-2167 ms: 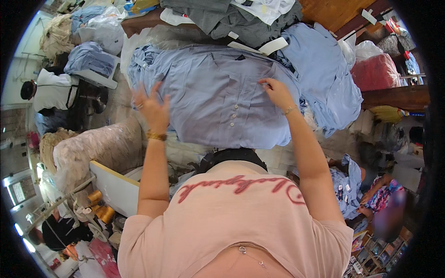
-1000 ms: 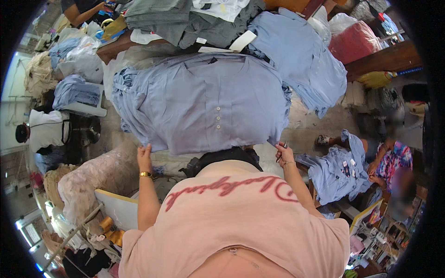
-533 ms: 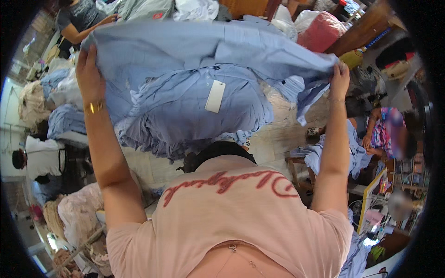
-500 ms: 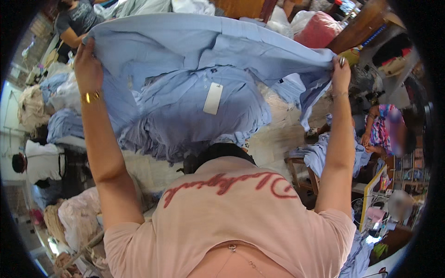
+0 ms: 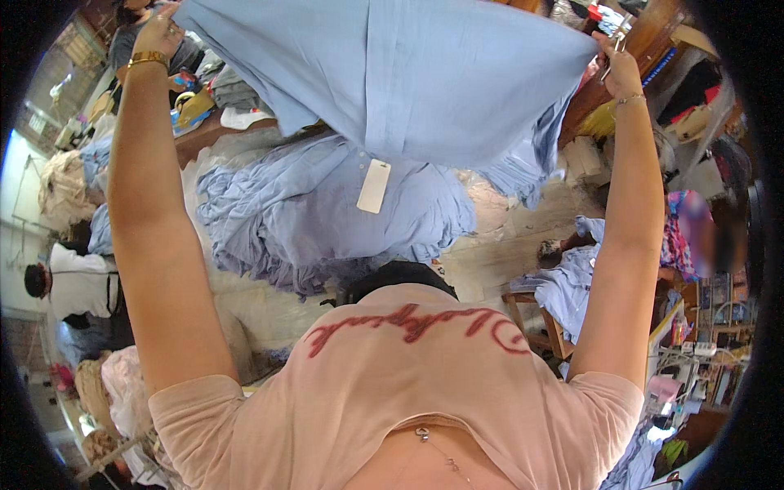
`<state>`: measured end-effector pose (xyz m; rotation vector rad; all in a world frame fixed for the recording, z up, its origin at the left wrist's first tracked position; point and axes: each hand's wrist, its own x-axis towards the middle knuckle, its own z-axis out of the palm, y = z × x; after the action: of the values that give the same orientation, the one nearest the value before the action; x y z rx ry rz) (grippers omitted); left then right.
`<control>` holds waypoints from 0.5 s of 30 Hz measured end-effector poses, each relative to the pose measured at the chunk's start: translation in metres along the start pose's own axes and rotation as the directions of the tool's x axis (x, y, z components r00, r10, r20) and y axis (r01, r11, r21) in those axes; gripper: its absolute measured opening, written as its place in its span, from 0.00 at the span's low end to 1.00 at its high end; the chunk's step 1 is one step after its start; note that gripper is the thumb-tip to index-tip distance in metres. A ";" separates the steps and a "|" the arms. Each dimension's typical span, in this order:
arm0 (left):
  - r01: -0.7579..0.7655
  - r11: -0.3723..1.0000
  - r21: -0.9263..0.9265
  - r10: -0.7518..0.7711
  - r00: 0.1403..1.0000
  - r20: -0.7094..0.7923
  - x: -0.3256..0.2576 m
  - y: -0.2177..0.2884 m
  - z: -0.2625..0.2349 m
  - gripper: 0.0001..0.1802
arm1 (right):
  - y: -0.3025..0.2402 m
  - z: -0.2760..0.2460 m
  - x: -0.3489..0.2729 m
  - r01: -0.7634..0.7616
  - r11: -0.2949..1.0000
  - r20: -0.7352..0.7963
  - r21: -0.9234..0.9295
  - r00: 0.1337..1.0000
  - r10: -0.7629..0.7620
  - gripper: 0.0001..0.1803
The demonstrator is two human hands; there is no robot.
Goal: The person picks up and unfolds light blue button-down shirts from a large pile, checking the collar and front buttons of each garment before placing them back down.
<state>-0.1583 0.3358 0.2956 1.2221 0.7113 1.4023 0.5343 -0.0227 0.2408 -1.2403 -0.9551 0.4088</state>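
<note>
A light blue button-up shirt [image 5: 474, 77] is stretched wide between my raised hands, its upper part cut off by the picture's top edge. My left hand [image 5: 158, 37] has its fingers closed on one corner. At the opposite corner my right hand [image 5: 621, 72] grips the cloth, and a thin metal tool [image 5: 614, 51], perhaps snips, shows at its fingers. Below the shirt lies a heap of blue garments [image 5: 286, 204]. A blank-looking white tag [image 5: 373, 186] hangs or rests in front of that heap, close under the shirt's lower edge.
A wooden stool [image 5: 543, 327] with blue garments on it stands at right. Beyond my right arm is a person in a colourful top [image 5: 682, 233]. Other people are at the upper left and far left [image 5: 82, 282]. Pale cloth bundles [image 5: 126, 384] lie at lower left.
Both hands have moved up and away with the shirt, which now hangs flatter, its front band in view. More of the heap and the table behind it shows.
</note>
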 end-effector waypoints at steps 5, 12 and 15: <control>-0.222 0.962 0.160 0.227 0.974 -0.013 -0.118 0.021 0.038 0.26 | -0.003 0.013 -0.029 0.056 0.998 0.017 -0.012 0.998 -0.055 0.11; 0.064 0.978 0.198 0.010 0.937 -0.348 -0.335 -0.040 -0.106 0.17 | 0.096 0.031 -0.251 0.112 0.773 0.132 -0.625 0.991 -0.038 0.15; 0.353 0.900 0.255 -0.263 0.908 -0.327 -0.426 -0.099 -0.131 0.09 | 0.161 0.040 -0.343 -0.009 0.746 0.110 -0.666 0.988 0.111 0.14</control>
<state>-0.2990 -0.0196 0.0466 1.0871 1.3122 1.2357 0.3435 -0.1962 -0.0399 -1.9203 -1.2448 0.2031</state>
